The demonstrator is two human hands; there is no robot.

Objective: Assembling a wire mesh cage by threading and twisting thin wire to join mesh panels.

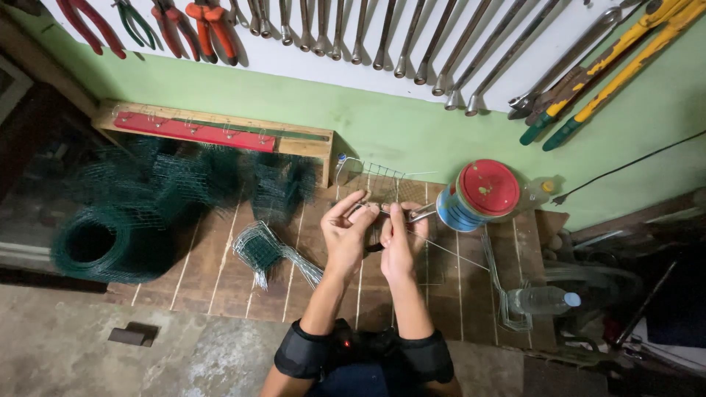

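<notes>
Left hand (346, 231) and right hand (397, 239), both closed on a piece of wire mesh (382, 192) held over the tiled floor (220, 265), the right also gripping pliers (415, 215) for leverage; beyond, a red-lidded tin (478, 195), green mesh rolls (110, 239), and wall-hung wrenches (412, 37).

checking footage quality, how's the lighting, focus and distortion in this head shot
Head view: even light on the green wall, dark left and right edges; wide-lens bending fans the hanging wrenches outward; left hand and right hand sharp, wire mesh rolls murky.
</notes>
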